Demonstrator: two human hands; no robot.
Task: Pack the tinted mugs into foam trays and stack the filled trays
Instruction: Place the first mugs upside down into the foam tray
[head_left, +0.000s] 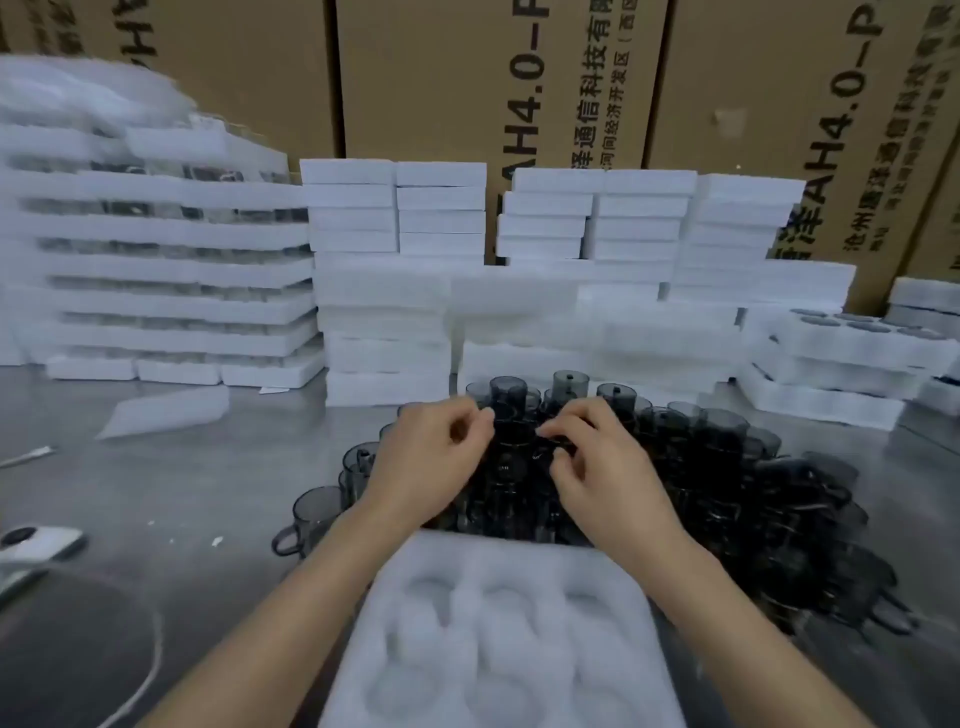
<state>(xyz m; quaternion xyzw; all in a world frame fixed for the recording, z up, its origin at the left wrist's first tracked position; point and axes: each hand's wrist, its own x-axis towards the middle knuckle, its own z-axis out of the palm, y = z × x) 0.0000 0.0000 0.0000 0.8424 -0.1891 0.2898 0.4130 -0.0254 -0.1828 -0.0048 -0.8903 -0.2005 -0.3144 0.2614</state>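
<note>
Mugs (727, 467) smoky grey; foam tray (615, 569) white; cartons (441, 78) brown, black print.

Under the left hand (426, 457) and right hand (597, 467) the mugs (727, 467) are smoky, see-through and glossy. Nearer than the hands, the foam tray (618, 566) is matt on a dull brushed-metal table (197, 467); beyond them, matt brown cardboard cartons (441, 78)

Left hand (431, 460) and right hand (597, 470) extended forward, close together, fingers curled.
</note>
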